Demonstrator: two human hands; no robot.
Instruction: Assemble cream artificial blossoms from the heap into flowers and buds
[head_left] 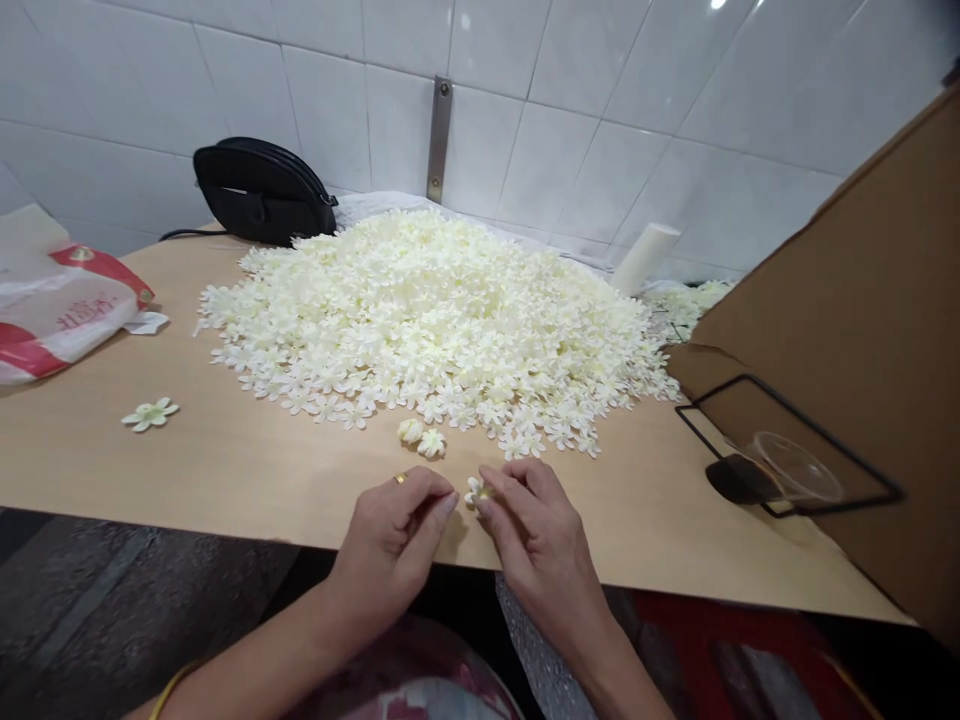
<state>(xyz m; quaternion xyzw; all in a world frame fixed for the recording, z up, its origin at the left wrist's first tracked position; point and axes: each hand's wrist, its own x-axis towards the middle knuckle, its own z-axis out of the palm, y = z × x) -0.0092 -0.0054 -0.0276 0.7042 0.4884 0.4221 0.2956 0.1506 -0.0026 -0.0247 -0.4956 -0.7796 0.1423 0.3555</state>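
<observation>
Right hand (544,530): thumb and forefinger pinch a small white flower (472,491), held just beside the left fingertips; the fingers cover part of it, so its full shape cannot be read. Left hand (394,525): thumb and forefinger meet at the tips — whether anything thin lies between them cannot be told. Both forearms run out of view at the bottom. Far right of the hands, a black wire frame (825,425) and a dark disc (739,480) are blurred; the cardboard (847,280) behind them is cut off. Far left, a red-and-white bag (67,310) is also cut off. Directly ahead, two rounded blooms (430,443) lie near the left hand; beyond, a large flower heap (450,310) — blocking the table behind it and partly overlapping a black pouch (262,190).
</observation>
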